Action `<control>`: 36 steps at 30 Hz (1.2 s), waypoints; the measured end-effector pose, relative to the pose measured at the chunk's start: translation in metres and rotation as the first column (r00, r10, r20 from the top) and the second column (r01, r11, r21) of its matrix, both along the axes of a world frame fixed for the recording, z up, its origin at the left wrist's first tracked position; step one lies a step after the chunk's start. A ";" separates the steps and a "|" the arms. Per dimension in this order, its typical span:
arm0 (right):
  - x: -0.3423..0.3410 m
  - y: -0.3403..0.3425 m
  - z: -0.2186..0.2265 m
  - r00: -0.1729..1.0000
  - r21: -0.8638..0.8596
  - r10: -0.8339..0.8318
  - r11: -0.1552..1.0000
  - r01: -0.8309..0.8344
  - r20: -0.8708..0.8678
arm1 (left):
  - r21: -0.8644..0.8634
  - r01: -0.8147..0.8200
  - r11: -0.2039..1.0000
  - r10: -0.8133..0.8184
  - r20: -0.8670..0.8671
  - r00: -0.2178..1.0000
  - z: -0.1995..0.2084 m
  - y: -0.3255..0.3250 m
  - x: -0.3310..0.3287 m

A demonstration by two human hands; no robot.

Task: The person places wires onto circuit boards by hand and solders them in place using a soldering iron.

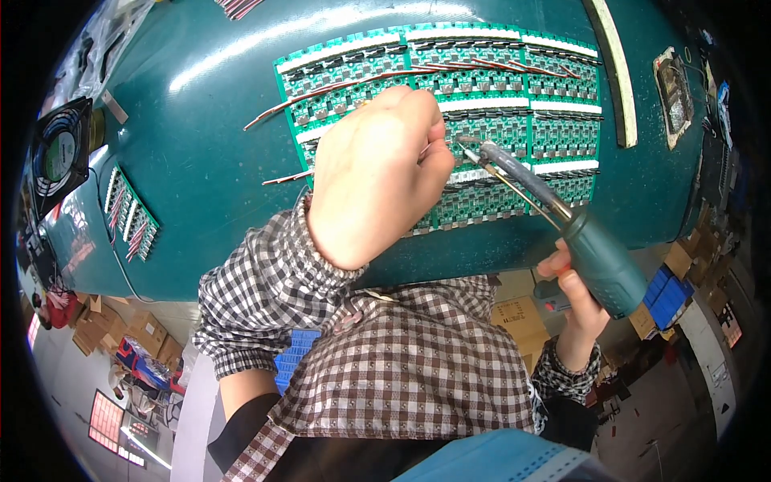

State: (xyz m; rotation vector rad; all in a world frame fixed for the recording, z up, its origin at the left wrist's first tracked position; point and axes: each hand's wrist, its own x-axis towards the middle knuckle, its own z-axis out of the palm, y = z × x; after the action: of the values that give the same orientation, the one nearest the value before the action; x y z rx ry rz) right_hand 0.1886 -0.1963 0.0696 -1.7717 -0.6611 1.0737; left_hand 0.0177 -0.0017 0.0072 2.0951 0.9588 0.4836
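Several joined green circuit boards (482,132) lie as one panel on the green mat, with white strips and rows of small dark parts. My left hand (381,165) is over the panel's left-middle part, thumb and fingers pinched together; what they hold is hidden. My right hand (582,301) grips the green handle of a soldering gun (606,265). Its dark barrel and thin feed tube point left, and the tip is just right of my left fingertips, over the boards. Red, dark and white wires (345,83) lie across the panel; another wire (285,178) sticks out left of my hand.
A small board piece with wires (130,213) lies at the left of the green mat (201,161). Beyond it stands a black fan (60,161). A pale strip (614,72) and a grimy metal tray (673,96) are on the right. Cardboard boxes (144,333) stand below left.
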 end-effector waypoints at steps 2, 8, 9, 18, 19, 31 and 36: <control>-0.003 0.002 0.001 0.998 -0.092 -0.013 0.996 0.019 0.064 | 0.003 -0.001 1.000 0.001 -0.001 1.000 0.000 0.000 0.000; -0.001 -0.001 -0.002 0.996 -0.087 0.052 0.995 -0.045 0.073 | 0.011 0.001 1.000 -0.001 0.005 1.000 -0.001 -0.001 0.000; -0.001 -0.001 -0.002 0.996 -0.087 0.051 0.995 -0.045 0.073 | 0.009 0.000 1.000 0.000 0.008 1.000 -0.001 -0.001 0.000; 0.000 -0.004 -0.001 1.000 0.013 0.006 1.000 -0.006 0.019 | 0.009 0.003 1.000 -0.003 0.008 1.000 -0.001 -0.001 0.000; -0.001 -0.003 -0.001 1.000 0.008 -0.003 1.000 0.003 0.017 | 0.010 0.004 1.000 -0.004 0.004 1.000 -0.001 -0.001 0.000; -0.001 -0.002 0.003 0.995 -0.134 0.078 0.989 -0.069 0.058 | 0.001 0.004 1.000 -0.004 0.001 1.000 -0.001 -0.001 0.000; 0.000 -0.003 0.001 0.994 -0.132 0.099 0.987 -0.091 0.054 | 0.017 0.000 1.000 -0.001 0.003 1.000 -0.001 -0.001 0.000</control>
State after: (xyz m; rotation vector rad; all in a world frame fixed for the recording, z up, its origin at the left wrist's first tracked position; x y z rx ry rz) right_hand 0.1887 -0.1992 0.0703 -1.9066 -0.7339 1.1535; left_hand 0.0180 -0.0030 0.0063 2.1095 0.9557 0.4958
